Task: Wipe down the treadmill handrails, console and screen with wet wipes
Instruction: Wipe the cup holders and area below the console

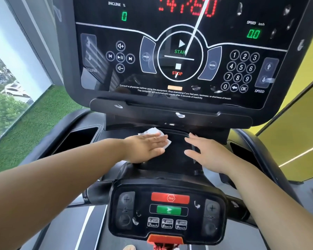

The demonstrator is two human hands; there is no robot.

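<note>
We press our left hand (pixel 146 147) flat, fingers straight, on the wipe (pixel 153 131) at the left of the console (pixel 177 160) ledge below the screen (pixel 152 33), so the whole palm can drive it across. Our right hand (pixel 207 152) lies open and empty near the ledge's right edge, probably to steady us. We cannot tell if it touches.

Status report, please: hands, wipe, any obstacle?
Left hand flat, pressing wet wipe on console tray. Right hand open, empty, beside it. Nothing in the way.
</note>
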